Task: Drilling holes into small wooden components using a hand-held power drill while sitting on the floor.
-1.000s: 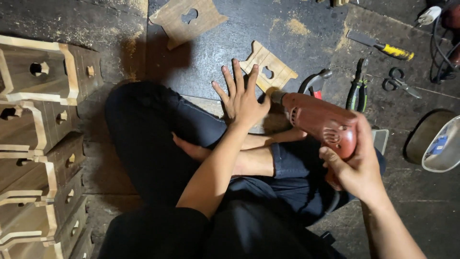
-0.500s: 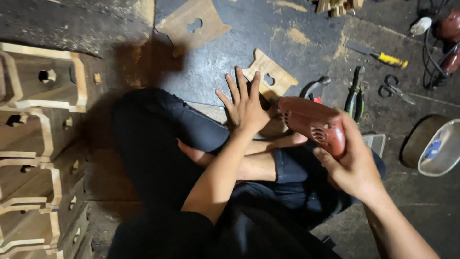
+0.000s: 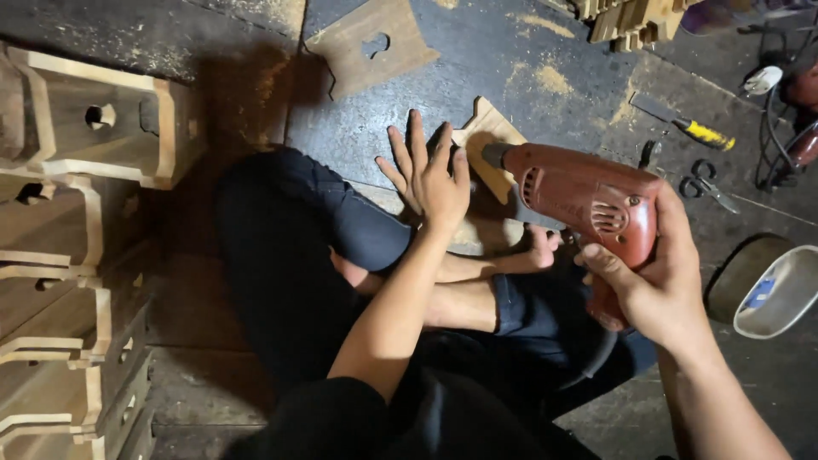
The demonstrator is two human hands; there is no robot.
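- Since the earlier frame, your right hand (image 3: 660, 290) has swung the red electric drill (image 3: 588, 204) leftward; its chuck now points at the wooden cut-out piece (image 3: 487, 136), just short of your left hand (image 3: 430, 175).
- Your right hand is closed fully around the drill's grip, holding the tool above your crossed legs.
- Your left hand lies flat with all fingers spread, pressing down on the wooden cut-out piece; it grips nothing.
- The wooden cut-out piece rests on the dark floor (image 3: 528, 51), just beyond your knee, partly hidden by your left hand and the drill.
- To your left, a row of wooden box frames (image 3: 94, 128) stands stacked.
- To your right, a white tray (image 3: 780, 294) lies near scissors (image 3: 707, 183) and a yellow-handled screwdriver (image 3: 690, 123).
- Farther away, a second wooden panel (image 3: 371, 43) with a shaped hole lies on the floor.
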